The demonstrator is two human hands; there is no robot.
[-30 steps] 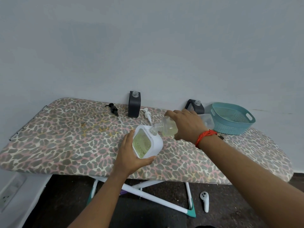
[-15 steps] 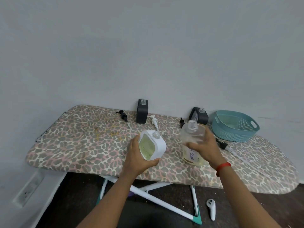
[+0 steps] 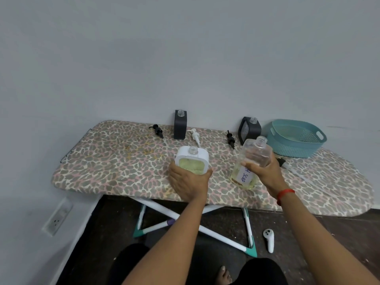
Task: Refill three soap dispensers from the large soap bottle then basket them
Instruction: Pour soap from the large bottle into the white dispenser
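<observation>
My left hand (image 3: 188, 182) grips the white soap dispenser (image 3: 192, 160), which stands upright on the ironing board with greenish soap behind its window and its neck uncapped. My right hand (image 3: 264, 171) holds the large clear soap bottle (image 3: 251, 161), upright with its base on the board, little soap at the bottom and a handwritten label. Two dark dispensers (image 3: 180, 124) (image 3: 249, 129) stand uncapped at the back by the wall. A teal basket (image 3: 296, 138) sits at the back right.
Three loose pump heads lie on the leopard-print board (image 3: 115, 161): black ones (image 3: 158, 131) (image 3: 230, 138) and a white one (image 3: 195, 136). Another dark cap with a tube (image 3: 282, 162) lies right of the bottle. A white controller (image 3: 269, 239) lies on the floor.
The right hand tipped the large bottle back from pouring into the white dispenser and set it upright on the board to the right. The left hand straightened the white dispenser.
</observation>
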